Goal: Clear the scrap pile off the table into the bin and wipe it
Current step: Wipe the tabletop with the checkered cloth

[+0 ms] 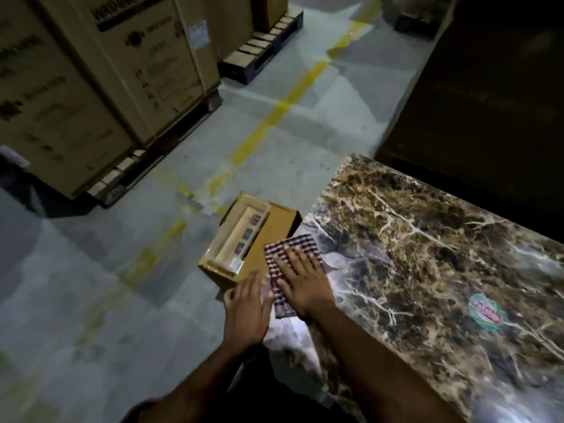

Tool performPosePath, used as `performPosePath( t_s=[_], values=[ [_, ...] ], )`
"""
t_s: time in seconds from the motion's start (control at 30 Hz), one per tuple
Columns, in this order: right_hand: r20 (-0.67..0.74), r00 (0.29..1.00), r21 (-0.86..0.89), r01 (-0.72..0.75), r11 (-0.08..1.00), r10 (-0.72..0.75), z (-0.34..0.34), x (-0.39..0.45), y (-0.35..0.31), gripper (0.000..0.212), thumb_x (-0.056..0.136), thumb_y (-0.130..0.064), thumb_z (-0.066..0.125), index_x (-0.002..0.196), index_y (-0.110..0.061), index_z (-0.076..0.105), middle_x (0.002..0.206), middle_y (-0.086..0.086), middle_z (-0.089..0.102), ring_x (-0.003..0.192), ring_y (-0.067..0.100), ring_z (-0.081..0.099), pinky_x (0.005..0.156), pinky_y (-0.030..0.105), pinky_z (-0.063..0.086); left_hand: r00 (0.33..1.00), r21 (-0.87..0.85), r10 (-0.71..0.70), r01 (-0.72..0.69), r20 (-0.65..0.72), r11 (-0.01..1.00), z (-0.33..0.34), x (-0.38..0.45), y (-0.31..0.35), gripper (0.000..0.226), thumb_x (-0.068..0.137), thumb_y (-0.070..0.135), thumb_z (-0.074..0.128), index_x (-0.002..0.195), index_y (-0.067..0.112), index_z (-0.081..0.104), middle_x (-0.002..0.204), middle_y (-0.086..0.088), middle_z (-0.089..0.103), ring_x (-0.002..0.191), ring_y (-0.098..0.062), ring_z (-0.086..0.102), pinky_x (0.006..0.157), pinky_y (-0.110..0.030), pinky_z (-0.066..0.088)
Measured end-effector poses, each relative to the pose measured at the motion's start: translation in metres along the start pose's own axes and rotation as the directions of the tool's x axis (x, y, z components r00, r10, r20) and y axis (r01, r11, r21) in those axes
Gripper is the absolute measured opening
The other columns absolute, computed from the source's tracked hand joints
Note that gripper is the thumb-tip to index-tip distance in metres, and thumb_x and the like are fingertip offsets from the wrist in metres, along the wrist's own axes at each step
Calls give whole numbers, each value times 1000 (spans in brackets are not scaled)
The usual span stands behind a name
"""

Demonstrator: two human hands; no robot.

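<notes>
My right hand [300,277] lies flat, fingers spread, on a checked cloth [290,250] over the glossy marbled desk [427,254]. My left hand [247,309] hovers open and empty beside it at the desk's edge. Beyond my fingers sits a cardboard bin [274,236] on the floor, its contents blurred.

A checked woven cloth [291,264] is lying on the glossy, brown-veined marble tabletop [427,254]. The matt corrugated cardboard bin [274,230] is holding clear shiny plastic packaging [238,236] over smooth grey concrete floor [91,270].
</notes>
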State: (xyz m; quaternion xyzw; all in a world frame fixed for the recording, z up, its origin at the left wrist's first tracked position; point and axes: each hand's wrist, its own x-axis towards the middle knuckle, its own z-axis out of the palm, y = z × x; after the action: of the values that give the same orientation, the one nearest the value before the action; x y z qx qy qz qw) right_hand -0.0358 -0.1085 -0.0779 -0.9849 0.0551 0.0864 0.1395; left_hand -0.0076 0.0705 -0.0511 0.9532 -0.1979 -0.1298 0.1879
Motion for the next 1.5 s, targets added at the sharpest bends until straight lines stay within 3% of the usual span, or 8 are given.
performPosePath(
  t_s=[0.17,0.3,0.53,0.7,1.13,1.27,1.37,1.5],
  values=[
    [-43,984,10,-174,985,175,-25,50,52,59,104,-56,23,160,-36,22,170,-1,16,158,23,11,125,45,5,924,63,300,-322,237,945,3,67,28,64,100,46,23,160,26,22,166,6,23,151,-17,26,120,-38,23],
    [-78,963,6,-258,966,257,-45,91,101,63,101,-58,15,161,-36,18,170,-1,12,158,23,8,126,43,1,907,87,361,-386,214,918,14,123,71,65,106,39,34,162,24,5,170,7,3,155,-14,7,124,-34,13],
    [-126,897,48,-421,906,424,-84,148,213,60,106,-55,24,162,-38,11,171,-1,4,158,22,3,126,43,-2,851,129,460,-501,252,856,39,224,146,66,105,41,38,162,23,9,169,2,12,154,-20,14,123,-38,17],
    [-152,794,86,-582,808,588,-97,98,305,60,106,-55,22,162,-37,10,171,0,4,158,21,0,126,43,-2,789,139,526,-587,318,797,60,240,216,66,103,42,39,161,22,15,168,-2,14,154,-24,14,122,-41,18],
    [-214,384,210,-880,426,898,-84,-239,497,69,96,-56,17,160,-32,25,170,4,16,155,26,18,123,41,8,532,108,707,-827,466,552,183,116,405,63,98,43,35,156,20,29,167,-6,20,151,-29,19,120,-48,17],
    [-226,202,258,-931,259,953,-68,-337,528,75,92,-61,11,160,-33,26,169,5,19,153,30,22,123,44,9,492,110,744,-858,452,501,215,80,452,63,98,42,39,155,19,33,164,-8,27,148,-32,28,117,-51,26],
    [-206,87,315,-937,150,975,-55,-399,536,74,93,-62,13,160,-34,25,169,6,19,154,32,20,124,49,9,420,69,762,-892,492,447,231,50,470,62,102,42,39,158,22,24,167,-3,20,151,-28,20,119,-48,22],
    [-111,-75,368,-929,-29,991,-38,-461,516,61,102,-61,21,160,-41,20,170,0,16,152,36,20,119,59,16,420,23,757,-881,500,473,237,7,457,60,106,40,34,161,21,20,169,-1,11,154,-26,11,124,-45,14]
  ],
)
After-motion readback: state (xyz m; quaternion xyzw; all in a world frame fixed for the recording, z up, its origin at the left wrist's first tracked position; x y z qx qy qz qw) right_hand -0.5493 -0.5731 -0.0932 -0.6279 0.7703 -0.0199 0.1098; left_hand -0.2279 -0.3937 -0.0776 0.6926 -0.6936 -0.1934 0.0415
